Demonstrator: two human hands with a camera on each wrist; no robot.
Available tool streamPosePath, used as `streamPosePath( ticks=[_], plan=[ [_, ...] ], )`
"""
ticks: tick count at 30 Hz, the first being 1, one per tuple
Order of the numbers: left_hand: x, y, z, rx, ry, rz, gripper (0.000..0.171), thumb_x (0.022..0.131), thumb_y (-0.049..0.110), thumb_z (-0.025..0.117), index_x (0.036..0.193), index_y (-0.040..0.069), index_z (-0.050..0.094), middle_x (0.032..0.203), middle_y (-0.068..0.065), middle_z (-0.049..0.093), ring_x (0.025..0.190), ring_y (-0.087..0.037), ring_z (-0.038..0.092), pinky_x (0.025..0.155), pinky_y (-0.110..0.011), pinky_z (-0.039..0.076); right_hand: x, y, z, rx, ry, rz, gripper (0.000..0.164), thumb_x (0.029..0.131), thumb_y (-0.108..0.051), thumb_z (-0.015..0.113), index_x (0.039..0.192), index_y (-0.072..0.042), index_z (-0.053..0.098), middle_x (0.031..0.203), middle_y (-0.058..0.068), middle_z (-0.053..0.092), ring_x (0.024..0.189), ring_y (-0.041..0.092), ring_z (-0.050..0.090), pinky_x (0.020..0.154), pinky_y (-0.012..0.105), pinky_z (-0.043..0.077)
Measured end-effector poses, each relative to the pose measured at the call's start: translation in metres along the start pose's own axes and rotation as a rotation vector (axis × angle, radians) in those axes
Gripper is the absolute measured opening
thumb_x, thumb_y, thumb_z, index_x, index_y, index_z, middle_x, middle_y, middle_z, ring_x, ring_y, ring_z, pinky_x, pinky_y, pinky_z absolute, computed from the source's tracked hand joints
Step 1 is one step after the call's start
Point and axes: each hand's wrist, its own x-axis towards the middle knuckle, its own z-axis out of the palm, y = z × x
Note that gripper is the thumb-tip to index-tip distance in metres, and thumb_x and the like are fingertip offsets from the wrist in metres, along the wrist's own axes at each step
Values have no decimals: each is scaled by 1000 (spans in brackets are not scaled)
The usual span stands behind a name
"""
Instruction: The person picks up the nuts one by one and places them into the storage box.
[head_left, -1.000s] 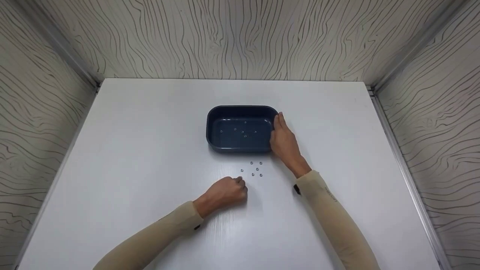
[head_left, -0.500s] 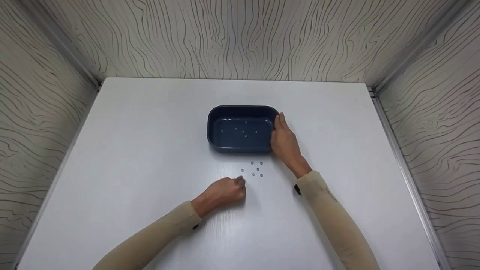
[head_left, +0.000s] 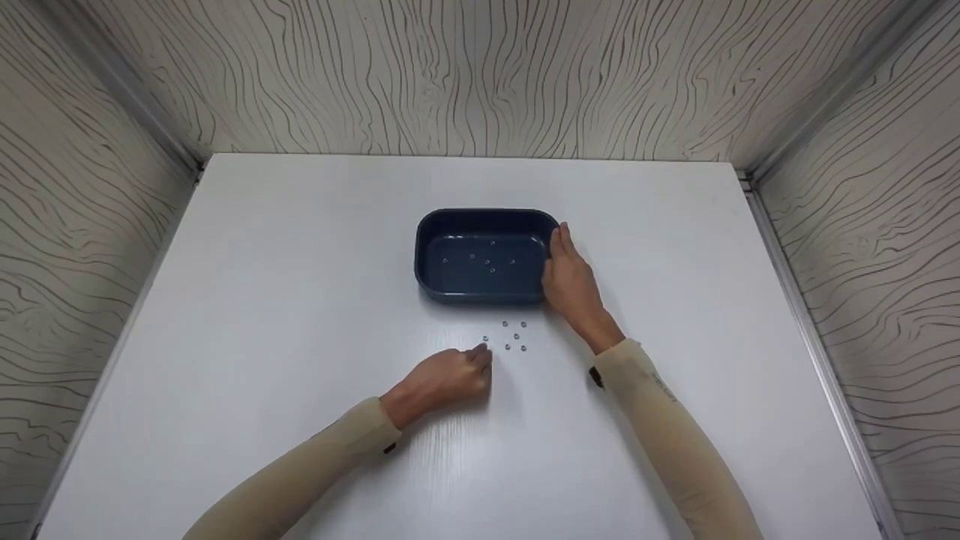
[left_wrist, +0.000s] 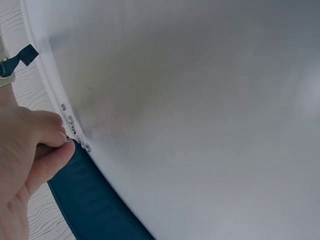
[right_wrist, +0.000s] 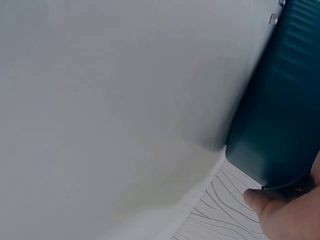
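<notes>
My left hand is low over the white table, its thumb and forefinger pinched together beside the loose nuts. In the left wrist view, a small metal nut shows between those fingertips. Several more small nuts lie scattered on the table just in front of the hand, one right at its fingertips. My right hand grips the right end of a dark blue rectangular tray, thumb at the inner side and fingers along the outside. Several nuts lie spread on the tray's floor.
The white table ends at a wood-grain patterned wall at the back, with similar panels left and right. Metal rails run along the sides. The tray's near wall stands close behind the loose nuts.
My left hand has shifted slightly forward, its fingertips now closer to the nearest loose nut. The right hand keeps its grip on the tray, which stays in place.
</notes>
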Motion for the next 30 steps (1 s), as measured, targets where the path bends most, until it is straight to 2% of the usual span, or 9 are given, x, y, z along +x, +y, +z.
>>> streamPosePath(
  ticks=[4,10,16,22,30],
  plan=[
    [0,-2,-1,2,5,5,20,87,3,76,106,6,81,103,-3,79,84,-9,76,54,-20,60,0,0,-1,1,-7,2,56,108,-6,48,158,12,31,171,29,26,152,42,41,124,51,42],
    [1,-5,-2,11,25,7,23,87,6,78,109,6,81,108,-3,80,97,-9,77,58,-20,61,0,0,-1,-3,-10,10,56,108,-7,46,158,12,31,171,28,26,153,41,40,124,50,41],
    [2,-9,-7,-20,5,-2,22,88,6,79,110,8,81,113,-2,81,102,-8,77,63,-20,62,0,-1,-1,13,-21,25,57,108,-8,47,159,11,29,172,27,24,153,41,40,124,50,42],
    [4,-16,-13,-105,9,-35,23,86,1,80,107,7,81,113,-2,79,103,-10,77,67,-22,63,-1,0,-1,28,-24,40,58,108,-8,47,160,11,28,173,25,22,154,39,39,123,49,43],
    [7,-23,-18,-286,69,-97,20,85,-6,78,101,6,80,109,-4,78,92,-10,78,74,-21,64,0,0,0,35,-19,43,58,108,-9,47,160,9,29,173,24,24,155,39,38,125,50,40]
  ],
)
